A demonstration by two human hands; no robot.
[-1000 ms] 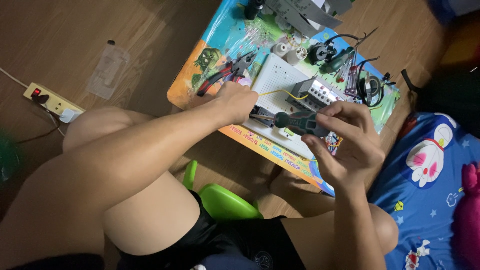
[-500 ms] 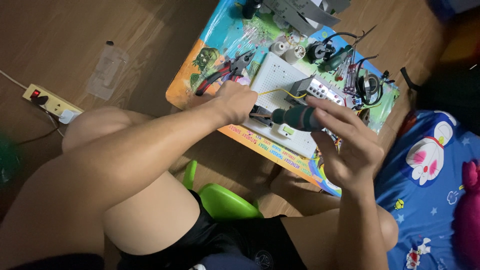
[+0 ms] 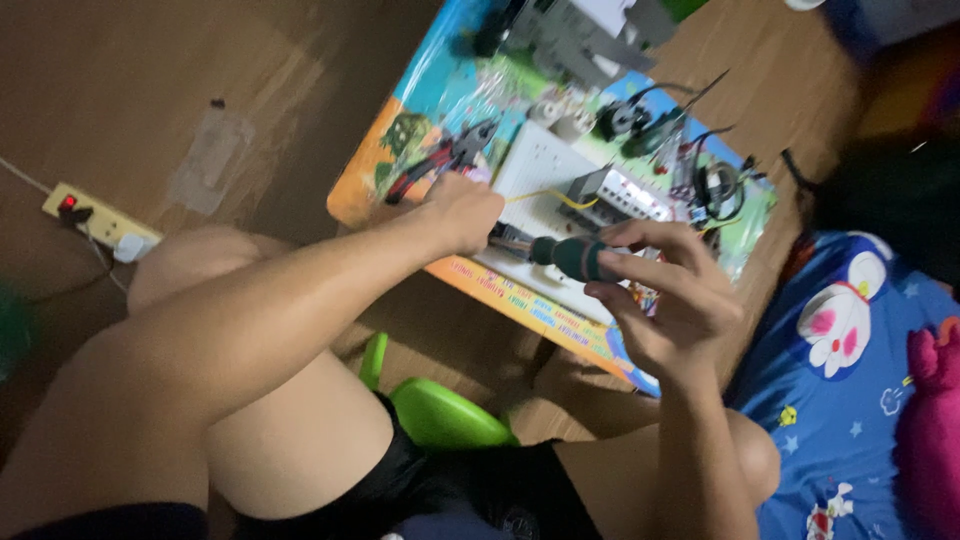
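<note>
Head view.

Right hand [image 3: 672, 305]: fingers [image 3: 640, 236] curled loosely about the dark green handle of a screwdriver [image 3: 572, 256], thumb and fingertips closed on it, the palm side open. The screwdriver lies nearly level, its tip end pointing toward the left hand.

Left hand [image 3: 462, 208]: fingers bent and drawn together, pressed down on the near edge of a white board [image 3: 540, 170]; what they pinch is hidden beneath the hand.

White board: lies on the colourful tabletop [image 3: 400, 160], a yellow wire [image 3: 560, 196] arching across it to a grey terminal block [image 3: 615, 195].

Also on the tabletop: red-handled pliers [image 3: 440, 160] just left of the board; a tangle of black cables and small parts [image 3: 690, 160] at the far right; grey pieces [image 3: 575, 40] at the far end.

Surroundings: a power strip [image 3: 100, 218] on the wooden floor, a green stool [image 3: 440, 415] under the knees, a blue printed blanket [image 3: 850, 390] to the right.

Change from half a second earlier: the right hand's fingers have spread somewhat on the handle; the left hand stays in place on the board.
</note>
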